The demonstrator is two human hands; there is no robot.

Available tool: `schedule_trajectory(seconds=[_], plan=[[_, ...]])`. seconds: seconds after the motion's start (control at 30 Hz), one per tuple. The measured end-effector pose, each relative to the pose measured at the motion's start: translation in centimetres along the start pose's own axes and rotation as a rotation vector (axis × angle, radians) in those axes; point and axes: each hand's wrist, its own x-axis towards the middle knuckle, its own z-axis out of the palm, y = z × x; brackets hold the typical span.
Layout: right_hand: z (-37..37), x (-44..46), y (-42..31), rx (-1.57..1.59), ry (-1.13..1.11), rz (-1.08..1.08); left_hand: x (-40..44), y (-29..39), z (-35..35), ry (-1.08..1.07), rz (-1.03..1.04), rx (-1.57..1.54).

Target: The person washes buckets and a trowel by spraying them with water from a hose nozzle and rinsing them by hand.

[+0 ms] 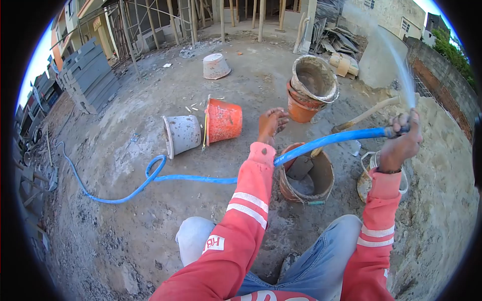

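My right hand (403,143) grips the end of a blue hose (331,143), and water (399,62) sprays upward from it. My left hand (272,124) is held out over the ground with its fingers loosely bent and apart, nothing in them. The hose runs beneath my left forearm and loops away across the ground to the left. Below the hose stands a mud-caked bucket (325,186) with a grey flat piece (299,168) inside. Beyond my left hand is a stack of dirty buckets (304,108). A whitish bucket (364,186) is partly hidden behind my right wrist.
A grey bucket (185,134) and an orange bucket (224,120) lie on their sides at left. Farther off is an upturned white bucket (216,66). Stacked grey blocks (90,75) stand at far left, wooden props (222,20) at the back, and a sand heap (437,150) at right.
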Motion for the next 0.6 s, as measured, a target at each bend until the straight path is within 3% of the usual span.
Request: schedule_trajectory(seconds=[0.27, 0.6], plan=[[0.4, -0.2, 0.7, 0.088, 0.097, -0.018, -1.4, -1.2, -1.8, -0.016, -0.046, 0.184], [2.1, -2.9, 1.3, -0.049, -0.087, 0.040, -1.4, -6.3, -1.3, -0.101, -0.172, 0.334]])
